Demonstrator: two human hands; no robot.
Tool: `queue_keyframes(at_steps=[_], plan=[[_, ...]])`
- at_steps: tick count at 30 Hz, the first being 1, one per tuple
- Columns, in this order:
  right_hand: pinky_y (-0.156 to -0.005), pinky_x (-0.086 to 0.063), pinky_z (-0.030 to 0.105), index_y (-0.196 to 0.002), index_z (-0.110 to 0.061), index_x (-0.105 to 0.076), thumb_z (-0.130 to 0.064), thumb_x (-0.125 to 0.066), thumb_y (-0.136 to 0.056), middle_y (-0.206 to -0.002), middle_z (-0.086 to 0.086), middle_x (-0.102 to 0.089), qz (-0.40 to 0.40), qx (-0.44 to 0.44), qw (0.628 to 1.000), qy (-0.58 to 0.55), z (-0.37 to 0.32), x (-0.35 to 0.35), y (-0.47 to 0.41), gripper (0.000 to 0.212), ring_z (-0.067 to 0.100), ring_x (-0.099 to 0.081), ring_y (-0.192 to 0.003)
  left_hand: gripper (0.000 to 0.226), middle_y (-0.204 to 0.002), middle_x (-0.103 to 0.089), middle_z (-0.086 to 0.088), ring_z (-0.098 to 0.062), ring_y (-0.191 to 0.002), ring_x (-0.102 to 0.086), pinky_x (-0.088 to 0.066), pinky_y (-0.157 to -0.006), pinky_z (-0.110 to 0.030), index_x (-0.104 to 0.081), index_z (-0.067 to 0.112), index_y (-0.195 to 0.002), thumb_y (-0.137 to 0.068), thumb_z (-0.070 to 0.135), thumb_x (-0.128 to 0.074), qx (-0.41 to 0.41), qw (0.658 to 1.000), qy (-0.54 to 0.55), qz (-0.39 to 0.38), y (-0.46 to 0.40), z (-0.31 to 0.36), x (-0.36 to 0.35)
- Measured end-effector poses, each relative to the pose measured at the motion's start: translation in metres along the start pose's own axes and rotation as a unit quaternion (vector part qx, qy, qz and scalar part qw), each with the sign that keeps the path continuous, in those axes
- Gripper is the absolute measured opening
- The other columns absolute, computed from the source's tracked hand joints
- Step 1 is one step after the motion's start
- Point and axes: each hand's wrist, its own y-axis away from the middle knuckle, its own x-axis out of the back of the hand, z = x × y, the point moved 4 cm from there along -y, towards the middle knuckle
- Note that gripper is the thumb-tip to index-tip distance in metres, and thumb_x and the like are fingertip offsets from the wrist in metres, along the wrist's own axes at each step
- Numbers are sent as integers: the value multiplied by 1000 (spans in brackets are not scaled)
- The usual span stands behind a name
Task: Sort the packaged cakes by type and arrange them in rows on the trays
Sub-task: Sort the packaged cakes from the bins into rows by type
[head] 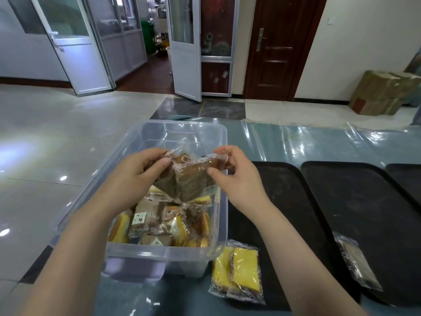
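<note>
Two brown cake packets [189, 179] hang in the air above the clear plastic bin [141, 252], wrapped in crinkled see-through film with dark brown slabs inside and a small pale label at the lower right corner. The left hand [134, 172] grips the left packet, its thumb curled over the front of the wrapper; the right hand [237, 176] pinches the top edge of the right packet between thumb and fingers. Below them the bin holds a loose heap of wrapped cakes [159, 224], brown ones mixed with yellow and orange ones. Just right of the bin, a yellow cake packet [239, 270] lies at the near end of the first black tray [284, 197], overhanging its left edge. The second black tray [364, 201] sits just beside it and carries one brownish packet [357, 263] near its front edge. A third black tray [407, 179] shows at the far right. All rest on a desk [296, 142] covered in shiny clear film
</note>
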Motion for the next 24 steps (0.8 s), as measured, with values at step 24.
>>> queue_keyframes(at_steps=[24], plan=[[-83,-51,16,-88,-21,-60,-8,-73,-86,-111,-11,-69,31,-155,986,-56,134,243,105,18,-3,-66,-100,26,-97,-65,31,10,-94,-59,-45,-74,-11,-62,50,-104,-100,27,-52,-30,994,25,-103,8,141,-243]])
